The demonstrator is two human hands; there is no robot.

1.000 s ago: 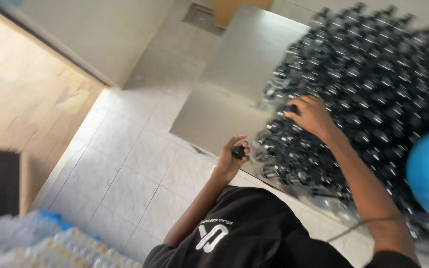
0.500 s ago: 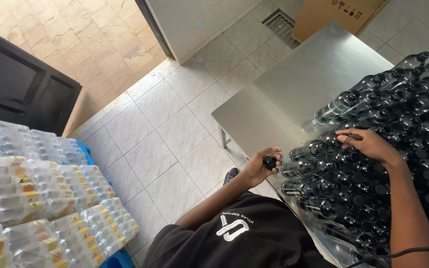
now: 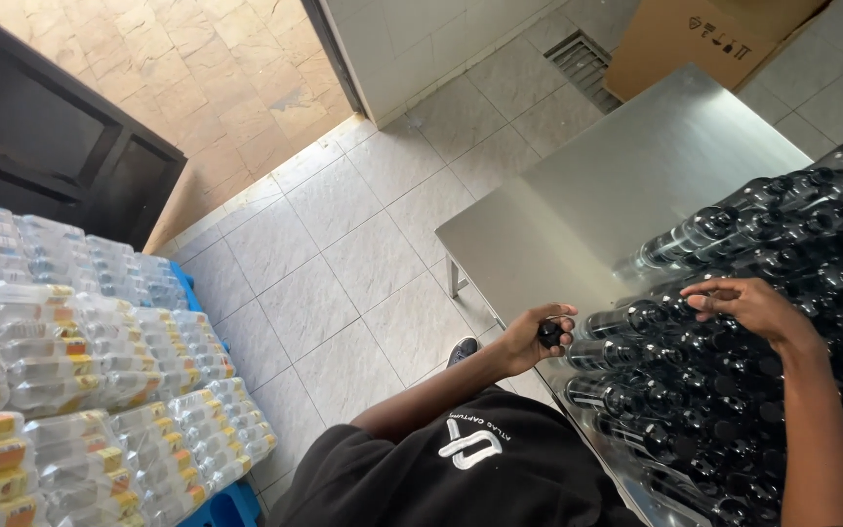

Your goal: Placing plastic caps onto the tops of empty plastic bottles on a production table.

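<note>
A big pile of dark capped bottles (image 3: 753,293) lies on its side on a steel table (image 3: 578,205). My left hand (image 3: 534,337) is at the table's near edge, closed around a small black cap (image 3: 549,333), right beside the neck of the nearest bottle (image 3: 626,320). My right hand (image 3: 748,304) rests on top of the pile, fingers spread and touching the bottles, with nothing gripped that I can see. My black shirt (image 3: 461,468) fills the bottom middle.
Shrink-wrapped packs of small bottles (image 3: 80,390) are stacked at the left on something blue (image 3: 221,507). A cardboard box (image 3: 704,39) stands behind the table by a floor grate (image 3: 592,59). A dark cabinet (image 3: 51,146) is at the upper left. The floor is pale tile.
The view has swung left and down, bringing the wrapped packs into sight. My left hand keeps the cap and has shifted closer to the bottles; my right hand stays on the pile.
</note>
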